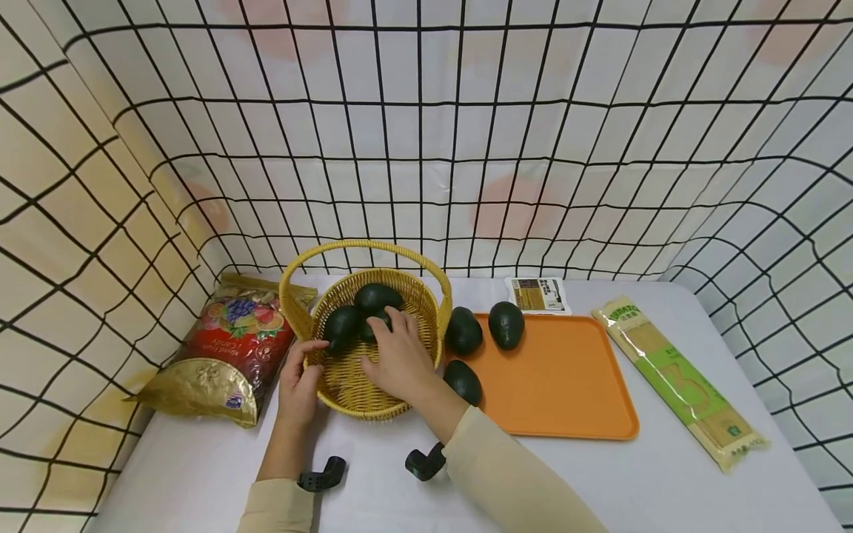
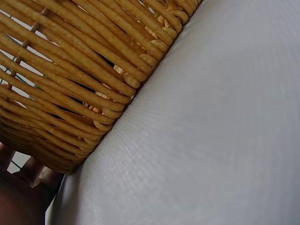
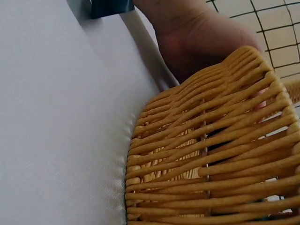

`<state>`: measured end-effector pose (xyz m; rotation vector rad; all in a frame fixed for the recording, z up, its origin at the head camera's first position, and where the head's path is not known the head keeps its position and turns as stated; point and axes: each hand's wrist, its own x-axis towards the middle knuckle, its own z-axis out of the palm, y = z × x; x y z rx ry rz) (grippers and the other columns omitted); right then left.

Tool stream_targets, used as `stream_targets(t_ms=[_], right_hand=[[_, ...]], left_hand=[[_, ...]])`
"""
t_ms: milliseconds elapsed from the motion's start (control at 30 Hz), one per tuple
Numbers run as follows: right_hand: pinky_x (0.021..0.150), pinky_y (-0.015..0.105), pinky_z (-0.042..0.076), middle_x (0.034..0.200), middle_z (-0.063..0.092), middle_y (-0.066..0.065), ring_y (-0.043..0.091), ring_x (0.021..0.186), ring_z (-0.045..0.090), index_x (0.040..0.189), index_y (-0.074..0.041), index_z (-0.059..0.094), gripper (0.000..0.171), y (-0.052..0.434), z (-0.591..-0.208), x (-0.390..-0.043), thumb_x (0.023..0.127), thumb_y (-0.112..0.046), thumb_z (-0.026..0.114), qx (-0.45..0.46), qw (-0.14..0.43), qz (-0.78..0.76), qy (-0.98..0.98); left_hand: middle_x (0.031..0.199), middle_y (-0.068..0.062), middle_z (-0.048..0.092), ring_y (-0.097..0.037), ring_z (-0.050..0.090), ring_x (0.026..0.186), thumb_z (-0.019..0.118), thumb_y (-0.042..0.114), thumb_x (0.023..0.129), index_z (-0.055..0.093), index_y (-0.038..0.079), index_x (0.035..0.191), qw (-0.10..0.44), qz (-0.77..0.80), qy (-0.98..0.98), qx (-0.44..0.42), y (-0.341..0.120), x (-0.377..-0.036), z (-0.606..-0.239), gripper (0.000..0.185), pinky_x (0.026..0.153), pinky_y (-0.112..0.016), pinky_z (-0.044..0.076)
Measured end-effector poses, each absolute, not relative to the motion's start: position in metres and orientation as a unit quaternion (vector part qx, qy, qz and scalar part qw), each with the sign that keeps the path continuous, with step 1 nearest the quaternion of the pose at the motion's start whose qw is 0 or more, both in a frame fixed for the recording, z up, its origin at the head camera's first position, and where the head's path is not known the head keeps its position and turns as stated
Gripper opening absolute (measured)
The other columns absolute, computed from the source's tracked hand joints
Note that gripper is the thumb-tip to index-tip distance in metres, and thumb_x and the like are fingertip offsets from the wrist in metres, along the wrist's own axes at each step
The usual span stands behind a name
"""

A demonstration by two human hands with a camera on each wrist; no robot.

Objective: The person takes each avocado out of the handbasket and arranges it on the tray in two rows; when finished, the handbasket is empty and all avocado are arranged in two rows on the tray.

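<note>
A yellow wicker basket [image 1: 346, 385] with a hoop handle stands on the white table, with two dark avocados [image 1: 378, 297] lying free inside it. My right hand [image 1: 396, 355] reaches into the basket, its fingers curled over a third avocado [image 1: 375, 327]. My left hand [image 1: 300, 381] grips the basket's left rim, thumb on top. To the right lies an orange tray [image 1: 566, 377] with three avocados [image 1: 463, 330] at its left end. In the left wrist view only the basket wall [image 2: 70, 84] and the table show. The right wrist view shows the basket weave [image 3: 211, 164] with the left hand [image 3: 201, 42] behind it.
A red and gold snack bag [image 1: 226, 355] lies left of the basket. A long pasta packet [image 1: 680, 381] lies right of the tray, and a small flat packet [image 1: 536, 295] behind it. Checked cloth walls close in the back and sides.
</note>
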<state>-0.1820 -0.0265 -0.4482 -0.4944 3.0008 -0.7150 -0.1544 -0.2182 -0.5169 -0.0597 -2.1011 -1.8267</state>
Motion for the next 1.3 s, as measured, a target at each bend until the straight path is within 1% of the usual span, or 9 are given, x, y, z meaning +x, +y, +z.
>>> stream_targets(t_ms=[133,300,467,600,700,833,1000,1133,1300], right_hand=[[0.111,0.051,0.045,0.162,0.033,0.014,0.040,0.148,0.030,0.152,-0.019,0.044,0.068,-0.0309,-0.4500,-0.1868,0.093,-0.041,0.070,-0.146,0.011,-0.215,0.966],[0.100,0.041,0.049,0.146,0.044,0.011,0.034,0.130,0.038,0.148,-0.019,0.050,0.065,-0.0338,-0.4518,-0.1875,0.090,-0.041,0.073,-0.125,-0.012,-0.189,0.974],[0.095,0.038,0.049,0.135,0.048,0.012,0.032,0.121,0.041,0.142,-0.017,0.057,0.058,-0.0334,-0.4513,-0.1863,0.089,-0.034,0.076,-0.117,-0.027,-0.196,0.973],[0.096,0.039,0.050,0.134,0.048,0.014,0.032,0.123,0.041,0.140,-0.016,0.058,0.053,-0.0322,-0.4508,-0.1856,0.090,-0.027,0.075,-0.106,-0.029,-0.215,0.970],[0.098,0.042,0.052,0.138,0.048,0.016,0.035,0.128,0.043,0.140,-0.018,0.057,0.054,-0.0312,-0.4516,-0.1849,0.090,-0.024,0.075,-0.100,-0.023,-0.227,0.968],[0.096,0.044,0.054,0.141,0.050,0.017,0.038,0.127,0.047,0.142,-0.019,0.056,0.057,-0.0305,-0.4539,-0.1825,0.089,-0.025,0.077,-0.103,-0.028,-0.213,0.971],[0.093,0.043,0.055,0.137,0.052,0.018,0.038,0.125,0.048,0.142,-0.018,0.056,0.059,-0.0307,-0.4549,-0.1807,0.088,-0.027,0.078,-0.107,-0.039,-0.197,0.974],[0.094,0.044,0.055,0.134,0.050,0.018,0.037,0.125,0.050,0.143,-0.018,0.055,0.061,-0.0314,-0.4541,-0.1800,0.088,-0.030,0.078,-0.101,-0.017,-0.213,0.972],[0.096,0.046,0.054,0.139,0.050,0.018,0.038,0.126,0.052,0.145,-0.018,0.052,0.063,-0.0322,-0.4539,-0.1800,0.089,-0.032,0.078,-0.096,0.008,-0.221,0.971]], left_hand=[[0.134,-0.019,0.056,-0.011,0.047,0.131,0.044,-0.011,0.088,0.063,-0.006,0.118,0.185,-0.650,-0.737,-0.027,-0.2181,-0.1560,-0.5179,0.036,0.109,-0.013,0.031],[0.137,-0.016,0.056,-0.009,0.047,0.132,0.046,-0.009,0.090,0.064,-0.004,0.119,0.178,-0.646,-0.742,-0.017,-0.2183,-0.1548,-0.5162,0.034,0.109,-0.012,0.031],[0.139,-0.018,0.054,-0.007,0.045,0.134,0.046,-0.009,0.090,0.063,-0.004,0.119,0.176,-0.646,-0.742,-0.013,-0.2184,-0.1547,-0.5128,0.034,0.110,-0.012,0.030],[0.139,-0.018,0.054,-0.006,0.045,0.133,0.046,-0.009,0.091,0.063,-0.005,0.120,0.174,-0.648,-0.741,-0.014,-0.2181,-0.1560,-0.5115,0.033,0.110,-0.013,0.030],[0.140,-0.016,0.054,-0.008,0.044,0.134,0.047,-0.008,0.092,0.063,-0.003,0.120,0.165,-0.647,-0.744,-0.009,-0.2181,-0.1557,-0.5125,0.033,0.111,-0.015,0.029],[0.144,-0.012,0.053,-0.009,0.042,0.137,0.048,-0.006,0.092,0.063,-0.001,0.122,0.153,-0.645,-0.749,0.003,-0.2183,-0.1541,-0.5141,0.033,0.112,-0.017,0.028],[0.144,-0.013,0.052,-0.005,0.042,0.135,0.047,-0.006,0.093,0.063,-0.001,0.122,0.151,-0.642,-0.752,0.010,-0.2180,-0.1531,-0.5136,0.033,0.112,-0.018,0.029],[0.143,-0.015,0.053,-0.005,0.043,0.134,0.047,-0.007,0.093,0.063,-0.002,0.121,0.155,-0.643,-0.750,0.010,-0.2170,-0.1520,-0.5131,0.033,0.112,-0.018,0.029],[0.141,-0.014,0.053,-0.008,0.043,0.135,0.047,-0.007,0.093,0.063,-0.001,0.121,0.152,-0.644,-0.750,0.013,-0.2167,-0.1515,-0.5123,0.033,0.112,-0.019,0.028]])
